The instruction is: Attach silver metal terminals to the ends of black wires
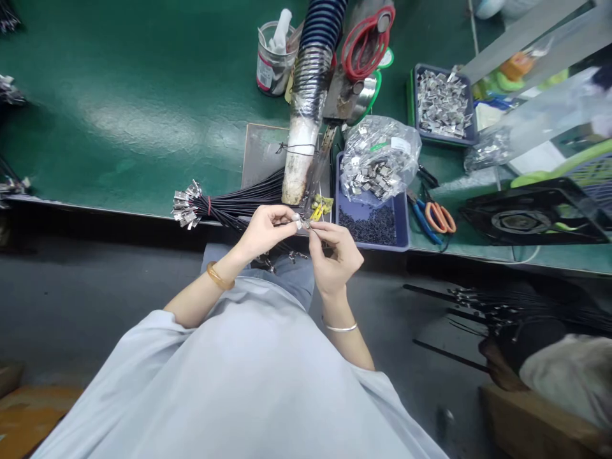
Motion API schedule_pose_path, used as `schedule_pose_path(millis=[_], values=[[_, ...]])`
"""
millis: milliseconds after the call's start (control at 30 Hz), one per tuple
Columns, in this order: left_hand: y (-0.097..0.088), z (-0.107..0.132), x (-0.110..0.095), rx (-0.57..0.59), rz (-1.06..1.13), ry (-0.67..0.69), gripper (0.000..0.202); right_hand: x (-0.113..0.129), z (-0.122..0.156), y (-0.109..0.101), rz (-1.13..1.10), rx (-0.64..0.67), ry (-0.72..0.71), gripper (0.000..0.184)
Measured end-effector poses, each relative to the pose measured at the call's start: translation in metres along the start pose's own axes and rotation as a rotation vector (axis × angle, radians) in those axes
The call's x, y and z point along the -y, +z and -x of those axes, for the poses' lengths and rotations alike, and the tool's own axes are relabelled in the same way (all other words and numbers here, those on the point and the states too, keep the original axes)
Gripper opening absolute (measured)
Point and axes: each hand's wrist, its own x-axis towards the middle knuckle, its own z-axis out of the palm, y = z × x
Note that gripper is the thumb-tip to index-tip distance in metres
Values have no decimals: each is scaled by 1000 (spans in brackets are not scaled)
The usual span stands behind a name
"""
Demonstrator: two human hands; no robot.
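My left hand (265,229) and my right hand (335,255) meet at the front edge of the green bench (129,115). Both are closed in a pinch on a small metal clip (302,222) at the end of a thin black wire. Just left of them lies a bundle of black wires (239,203) tipped with metal clips (185,205). A blue tray (373,223) with small dark parts stands right of my right hand, and a clear bag of metal clips (377,159) rests in it.
A ribbed hose and fixture (310,83) stand behind my hands, with a red wire coil (366,41) and a tin (272,60). Another tray of clips (442,105), scissors (437,217) and a black fan (526,220) lie to the right. A co-worker's sleeve (568,376) is at lower right.
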Motion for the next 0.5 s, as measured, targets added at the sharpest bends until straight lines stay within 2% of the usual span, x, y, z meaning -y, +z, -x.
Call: schedule_pose_path(millis=[167, 267, 367, 500], values=[[2, 1, -2, -20, -20, 4, 11, -4, 0, 1, -66, -53, 134, 6], [2, 2, -3, 2, -62, 13, 11, -4, -1, 0, -42, -6, 72, 7], [3, 2, -2, -30, -55, 18, 11, -4, -1, 0, -9, 14, 7, 10], [4, 2, -1, -49, -41, 34, 12, -8, 1, 2, -2, -8, 58, 6]])
